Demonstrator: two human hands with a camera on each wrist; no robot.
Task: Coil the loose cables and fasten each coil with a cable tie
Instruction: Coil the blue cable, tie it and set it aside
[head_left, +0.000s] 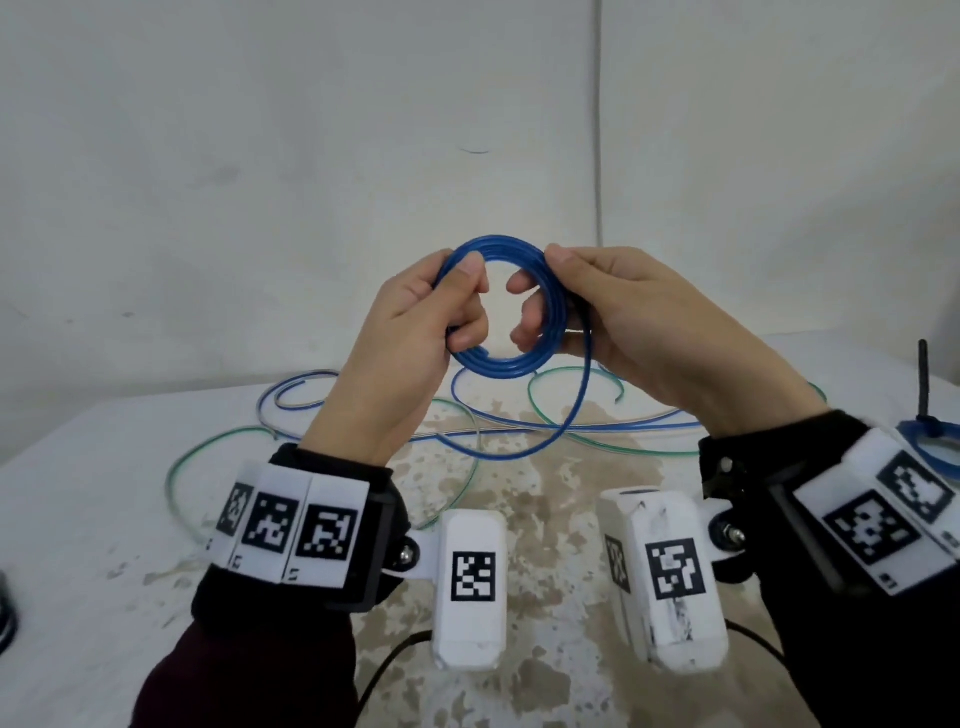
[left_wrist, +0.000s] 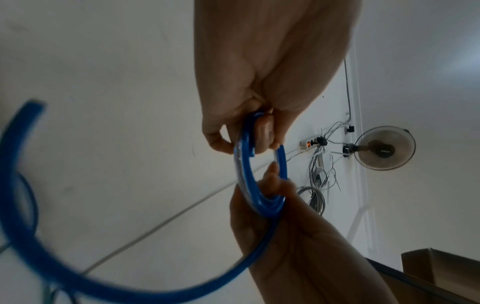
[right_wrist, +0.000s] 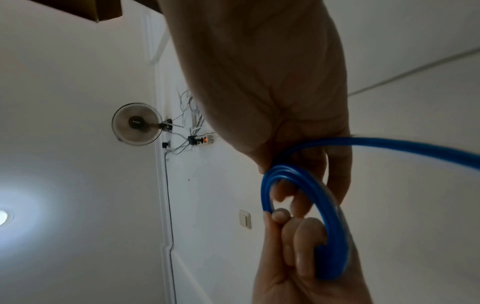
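blue cable (head_left: 519, 364) is wound into a small round coil held up in the air above the table (head_left: 78, 519), in front of a pale wall (head_left: 260, 130). the left hand (head_left: 410, 322) grips the coil's left side, thumb pressed over the strands and fingers curled round them from behind. the right hand (head_left: 634, 317) holds the coil's right side, thumb on top at the upper rim and fingers hooked through the ring from the far side. 1 loose length of the same cable drops from the right hand in a wide loop below the coil and runs down toward the table.

in the left wrist view the left hand (left_wrist: 249, 115) pinches the top of the coil (left_wrist: 246, 176) while the right hand (left_wrist: 293, 230) clasps its lower edge; the free end (left_wrist: 33, 102) sweeps off to the left, blurred. in the right wrist view the right hand (right_wrist: 298, 164) has fingers curled round the coil (right_wrist: 306, 185), and the left hand (right_wrist: 293, 257) clutches it from below.

on the table behind the hands lie loose green cables (head_left: 197, 452) and other blue ones (head_left: 623, 427), tangled together. at the far right edge sits a blue coil (head_left: 935, 441) with a black cable tie (head_left: 923, 384) standing up from it. the tabletop is stained brown in the middle.
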